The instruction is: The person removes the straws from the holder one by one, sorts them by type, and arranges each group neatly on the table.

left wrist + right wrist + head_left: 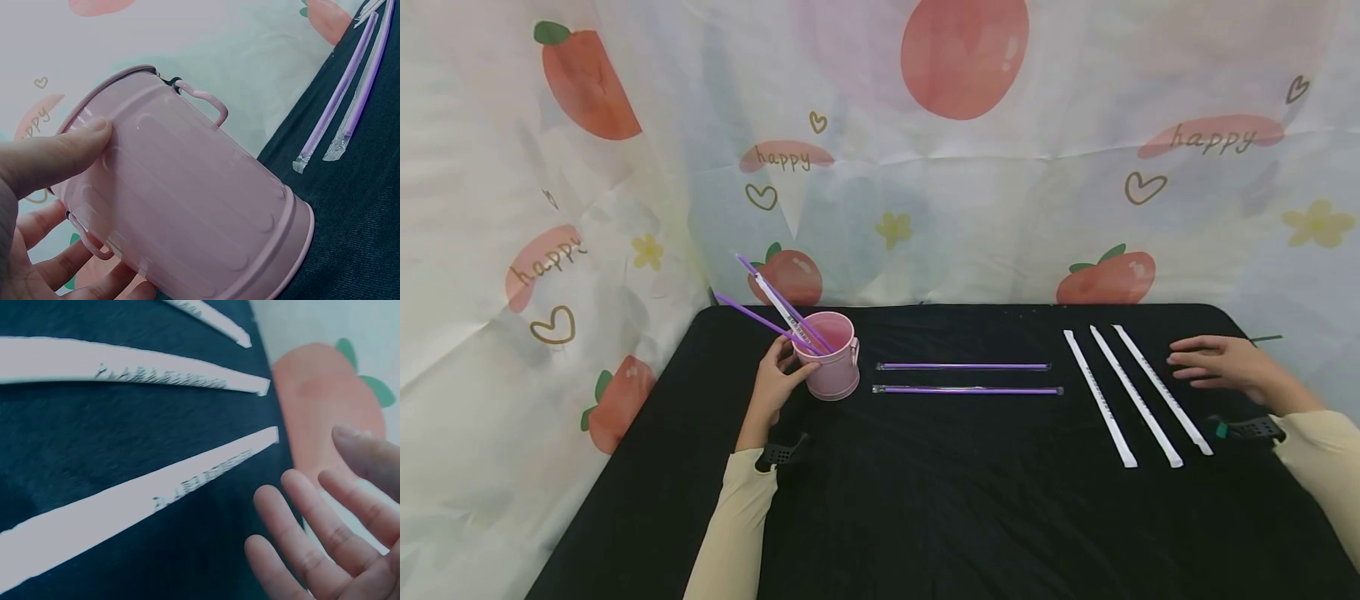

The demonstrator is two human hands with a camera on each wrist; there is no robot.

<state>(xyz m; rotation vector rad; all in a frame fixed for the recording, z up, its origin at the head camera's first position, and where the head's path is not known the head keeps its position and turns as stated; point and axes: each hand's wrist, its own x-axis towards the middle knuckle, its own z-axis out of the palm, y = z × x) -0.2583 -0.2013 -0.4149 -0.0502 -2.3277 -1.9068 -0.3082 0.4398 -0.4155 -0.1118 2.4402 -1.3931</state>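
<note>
A pink pail [833, 379] with small side handles stands at the left of the table. My left hand [769, 385] holds it by the side, thumb across the wall near the rim and fingers around behind, as the left wrist view shows. Two purple straws [752, 313] and a white paper-wrapped straw [778, 302] lean out over its left rim. Over at the right, my right hand [1217, 364] has its fingers spread and relaxed, holding nothing. Nearest to it is a white paper-wrapped straw [1161, 387], the rightmost of three lying slanted side by side.
Two purple straws [962, 367] in clear wrappers lie crosswise, one in front of the other, between the pail and the white straws. Black cloth [925, 508] covers the table. A printed curtain [985, 225] hangs along the back and left edges.
</note>
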